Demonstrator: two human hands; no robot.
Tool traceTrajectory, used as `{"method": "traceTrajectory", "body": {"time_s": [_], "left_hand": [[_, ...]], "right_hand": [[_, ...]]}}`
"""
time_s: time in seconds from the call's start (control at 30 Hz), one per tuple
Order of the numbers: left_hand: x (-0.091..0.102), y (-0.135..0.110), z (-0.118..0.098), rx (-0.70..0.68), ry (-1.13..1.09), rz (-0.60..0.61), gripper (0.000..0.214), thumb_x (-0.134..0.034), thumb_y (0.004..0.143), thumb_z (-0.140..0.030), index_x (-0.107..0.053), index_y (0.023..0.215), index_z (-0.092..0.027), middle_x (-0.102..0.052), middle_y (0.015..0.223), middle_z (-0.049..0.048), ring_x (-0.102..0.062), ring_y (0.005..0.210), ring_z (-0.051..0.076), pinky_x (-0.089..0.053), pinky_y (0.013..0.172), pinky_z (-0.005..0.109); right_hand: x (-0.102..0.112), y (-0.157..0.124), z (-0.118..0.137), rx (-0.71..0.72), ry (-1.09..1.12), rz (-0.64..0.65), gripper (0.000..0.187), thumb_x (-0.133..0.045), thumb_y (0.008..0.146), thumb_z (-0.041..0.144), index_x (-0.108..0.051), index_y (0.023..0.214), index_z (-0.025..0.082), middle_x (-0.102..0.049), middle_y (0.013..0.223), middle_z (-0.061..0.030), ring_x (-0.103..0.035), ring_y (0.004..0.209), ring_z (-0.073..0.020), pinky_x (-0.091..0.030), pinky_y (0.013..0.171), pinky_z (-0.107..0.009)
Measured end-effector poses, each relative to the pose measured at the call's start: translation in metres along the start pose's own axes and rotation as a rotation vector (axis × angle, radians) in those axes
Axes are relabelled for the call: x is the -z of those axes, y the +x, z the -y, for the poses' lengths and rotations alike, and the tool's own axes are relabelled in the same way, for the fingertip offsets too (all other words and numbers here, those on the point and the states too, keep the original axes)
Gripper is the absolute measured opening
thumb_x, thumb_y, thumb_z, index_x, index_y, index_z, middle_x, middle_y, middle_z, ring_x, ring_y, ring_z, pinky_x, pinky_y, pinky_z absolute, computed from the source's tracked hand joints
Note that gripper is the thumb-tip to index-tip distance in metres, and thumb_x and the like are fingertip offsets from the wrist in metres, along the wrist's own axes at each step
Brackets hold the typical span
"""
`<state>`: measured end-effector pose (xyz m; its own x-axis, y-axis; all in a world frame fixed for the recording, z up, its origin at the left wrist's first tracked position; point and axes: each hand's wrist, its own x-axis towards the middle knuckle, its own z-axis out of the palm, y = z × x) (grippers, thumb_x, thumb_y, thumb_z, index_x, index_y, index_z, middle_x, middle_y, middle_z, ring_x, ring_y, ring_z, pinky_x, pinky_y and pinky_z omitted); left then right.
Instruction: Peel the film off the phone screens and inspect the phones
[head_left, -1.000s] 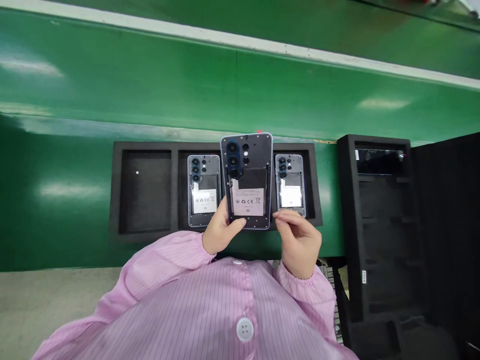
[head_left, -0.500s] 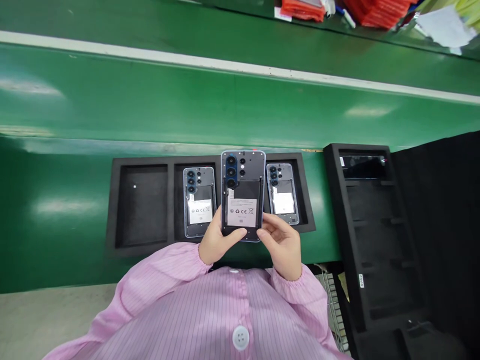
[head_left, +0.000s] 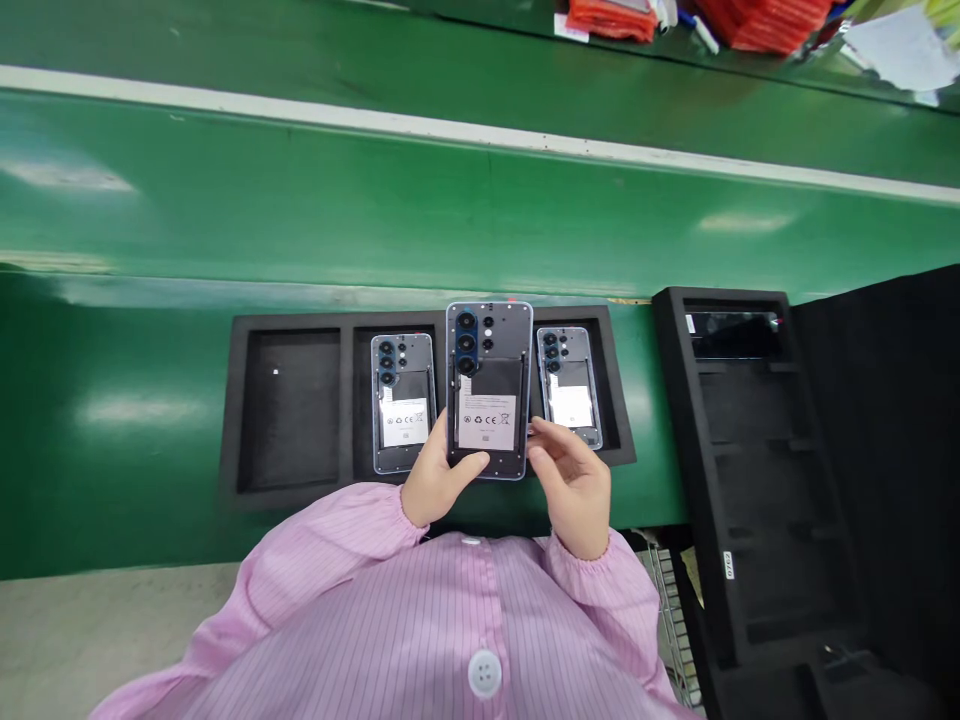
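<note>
My left hand (head_left: 436,480) grips the lower left edge of an open-backed phone (head_left: 488,388), held upright above a black foam tray (head_left: 244,410). The phone shows its camera cluster and a white battery label. My right hand (head_left: 576,478) sits at the phone's lower right corner, fingers curled and pinched together beside its edge; whether they touch it is unclear. Two more open-backed phones lie in the tray: one (head_left: 403,402) left of the held phone, one (head_left: 569,386) right of it.
The tray's leftmost compartment (head_left: 294,408) holds no phone. It lies on a green conveyor belt (head_left: 480,210). A tall black foam rack (head_left: 742,470) stands at the right. Red packs and papers (head_left: 757,20) lie on the far side.
The held phone has come down and closer to me. My right hand moved in from the right to the phone's lower right corner. The view tilted up a little.
</note>
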<state>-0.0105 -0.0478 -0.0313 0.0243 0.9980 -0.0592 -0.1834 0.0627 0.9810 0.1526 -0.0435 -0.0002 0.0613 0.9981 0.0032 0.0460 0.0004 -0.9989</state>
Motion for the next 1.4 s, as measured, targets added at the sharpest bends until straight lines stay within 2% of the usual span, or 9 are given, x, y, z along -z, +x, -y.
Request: {"method": "traceTrajectory", "body": {"time_s": [0.1, 0.17, 0.47, 0.6, 0.7, 0.8, 0.97, 1.1, 1.4], "left_hand": [[0.000, -0.001, 0.002, 0.022, 0.005, -0.016, 0.043, -0.062, 0.079, -0.020, -0.050, 0.121, -0.019, -0.068, 0.116, 0.0076, -0.065, 0.109, 0.022, -0.052, 0.098, 0.040], [0.000, -0.001, 0.003, 0.026, 0.020, -0.036, 0.044, -0.062, 0.078, -0.021, -0.050, 0.121, -0.019, -0.068, 0.117, 0.0081, -0.064, 0.110, 0.023, -0.052, 0.099, 0.041], [-0.003, -0.001, 0.001, 0.056, 0.059, -0.084, 0.042, -0.066, 0.076, -0.024, -0.051, 0.115, -0.019, -0.068, 0.118, 0.0089, -0.064, 0.111, 0.024, -0.051, 0.100, 0.042], [-0.004, -0.001, -0.001, 0.093, 0.073, -0.085, 0.046, -0.071, 0.076, -0.031, -0.053, 0.117, -0.018, -0.068, 0.116, 0.0091, -0.065, 0.109, 0.025, -0.052, 0.098, 0.043], [-0.004, -0.002, 0.001, 0.060, 0.060, -0.085, 0.042, -0.065, 0.084, -0.038, -0.053, 0.120, -0.019, -0.067, 0.118, 0.0093, -0.064, 0.111, 0.024, -0.050, 0.100, 0.041], [-0.004, -0.006, 0.006, 0.052, 0.034, -0.082, 0.042, -0.053, 0.092, -0.046, -0.051, 0.124, -0.019, -0.064, 0.125, 0.0098, -0.060, 0.118, 0.023, -0.047, 0.105, 0.040], [-0.005, -0.011, 0.012, 0.086, 0.046, -0.117, 0.052, -0.042, 0.094, -0.056, -0.048, 0.131, -0.019, -0.057, 0.136, 0.0112, -0.050, 0.131, 0.024, -0.038, 0.114, 0.040], [-0.006, -0.010, 0.011, 0.040, 0.045, -0.087, 0.054, -0.039, 0.095, -0.057, -0.049, 0.131, -0.019, -0.058, 0.135, 0.0114, -0.051, 0.130, 0.023, -0.040, 0.113, 0.039], [-0.007, -0.008, 0.008, 0.069, 0.051, -0.099, 0.057, -0.041, 0.093, -0.061, -0.048, 0.132, -0.019, -0.058, 0.136, 0.0109, -0.050, 0.131, 0.024, -0.039, 0.114, 0.039]], "right_hand": [[0.002, 0.002, 0.001, 0.039, -0.059, -0.135, 0.018, -0.068, 0.085, 0.020, -0.073, 0.101, 0.025, -0.071, 0.092, -0.0030, -0.069, 0.081, -0.0144, -0.061, 0.077, -0.029], [0.002, 0.002, 0.000, 0.032, -0.069, -0.170, 0.015, -0.070, 0.083, 0.021, -0.074, 0.098, 0.024, -0.071, 0.088, -0.0031, -0.070, 0.079, -0.0152, -0.062, 0.075, -0.029], [0.002, -0.002, -0.001, -0.088, 0.005, -0.102, 0.011, -0.075, 0.078, 0.026, -0.075, 0.088, 0.022, -0.072, 0.084, -0.0046, -0.070, 0.077, -0.0181, -0.062, 0.073, -0.032], [0.001, -0.003, 0.002, -0.086, 0.047, 0.045, 0.019, -0.069, 0.083, 0.027, -0.072, 0.101, 0.022, -0.069, 0.103, -0.0065, -0.069, 0.087, -0.0174, -0.061, 0.081, -0.033], [-0.003, -0.007, 0.000, -0.079, 0.033, 0.112, 0.029, -0.070, 0.082, 0.027, -0.068, 0.110, 0.022, -0.064, 0.112, -0.0077, -0.066, 0.096, -0.0188, -0.059, 0.083, -0.033], [-0.010, -0.010, -0.003, -0.084, -0.066, 0.107, 0.038, -0.070, 0.080, 0.025, -0.061, 0.116, 0.021, -0.063, 0.115, -0.0091, -0.064, 0.101, -0.0206, -0.057, 0.087, -0.036], [-0.024, -0.008, -0.003, -0.059, -0.192, 0.053, 0.045, -0.072, 0.075, 0.025, -0.055, 0.116, 0.020, -0.066, 0.110, -0.0080, -0.065, 0.101, -0.0218, -0.056, 0.086, -0.035], [-0.029, -0.006, -0.003, -0.056, -0.204, 0.072, 0.039, -0.068, 0.077, 0.024, -0.053, 0.113, 0.021, -0.067, 0.106, -0.0066, -0.066, 0.098, -0.0210, -0.056, 0.084, -0.034], [-0.025, -0.005, -0.008, -0.022, -0.169, 0.129, 0.037, -0.062, 0.082, 0.023, -0.052, 0.118, 0.021, -0.065, 0.111, -0.0069, -0.063, 0.102, -0.0205, -0.054, 0.091, -0.036]]}}
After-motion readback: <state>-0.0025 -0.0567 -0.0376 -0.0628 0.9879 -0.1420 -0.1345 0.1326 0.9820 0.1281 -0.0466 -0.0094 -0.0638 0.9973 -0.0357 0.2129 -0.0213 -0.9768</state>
